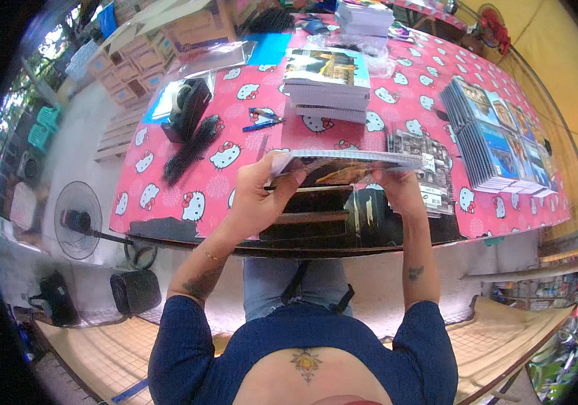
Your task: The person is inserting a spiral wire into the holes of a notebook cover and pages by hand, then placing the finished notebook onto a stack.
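Observation:
Above the front part of the table I hold up a spiral-bound book [346, 158], tilted so that its wire-bound edge and part of its picture cover show. My left hand [265, 192] closes on its left end, thumb on the near face. The other end is gripped by my right hand [400, 185]; the book hides some of those fingers. Below it lies a dark printed sheet or cover [309, 219] by the table's front edge. Black-and-white printed packets [430, 165] rest beside my right hand. Farther back stands a stack of picture-covered books [326, 84].
Stacked spiral-bound books [494, 145] stand on the right of the pink patterned table [228, 185]. At left are a black tape dispenser [189, 111], a bundle of black binding coils [191, 154] and pens [262, 120]. A fan [76, 219] and cardboard boxes [140, 64] are beyond.

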Demonstrator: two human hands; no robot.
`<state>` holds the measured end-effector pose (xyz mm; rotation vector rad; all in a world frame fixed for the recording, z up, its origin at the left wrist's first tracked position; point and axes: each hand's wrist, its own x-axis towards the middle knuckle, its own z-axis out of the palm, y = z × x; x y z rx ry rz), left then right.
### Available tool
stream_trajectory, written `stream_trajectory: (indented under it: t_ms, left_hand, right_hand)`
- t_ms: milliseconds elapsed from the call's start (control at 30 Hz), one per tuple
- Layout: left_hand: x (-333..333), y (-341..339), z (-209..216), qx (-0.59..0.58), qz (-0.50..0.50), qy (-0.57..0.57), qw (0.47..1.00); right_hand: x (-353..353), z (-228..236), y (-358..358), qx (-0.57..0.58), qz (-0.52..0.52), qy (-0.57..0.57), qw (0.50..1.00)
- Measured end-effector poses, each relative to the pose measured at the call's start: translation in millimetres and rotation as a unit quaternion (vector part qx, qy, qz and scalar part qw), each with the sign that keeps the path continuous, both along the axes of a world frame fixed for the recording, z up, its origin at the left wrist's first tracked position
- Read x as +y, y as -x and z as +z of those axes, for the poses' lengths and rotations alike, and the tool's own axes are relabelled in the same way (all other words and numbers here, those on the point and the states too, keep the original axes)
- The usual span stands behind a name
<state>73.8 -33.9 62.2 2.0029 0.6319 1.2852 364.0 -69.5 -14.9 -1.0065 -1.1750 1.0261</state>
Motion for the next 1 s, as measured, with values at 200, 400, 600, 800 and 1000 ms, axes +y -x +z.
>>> stream_trajectory:
  t_ms: [200, 400, 600, 800, 1000]
  left_hand:
    - [-7, -4, 0, 0.015, -0.004, 0.01, 1.0]
    - [-10, -12, -2, 0.025, -0.007, -0.026, 0.999]
    - [1, -6, -9, -0.01, -0.003, 0.037, 0.999]
    - [-1, 3, -7, -0.033, 0.015, 0.038, 0.999]
    - [-1, -7, -14, -0.021, 0.027, 0.026, 0.999]
  right_hand:
    - [-4, -17, -12, 0.042, 0.019, -0.006, 0.999]
    - [-15, -15, -11, 0.09, 0.035, -0.04, 0.994]
    - [-7, -40, 0, 0.104, 0.029, -0.034, 0.994]
    - [10, -23, 17, 0.088, 0.036, -0.042, 0.995]
    - [9, -29, 9, 0.146, 0.06, -0.028, 0.987]
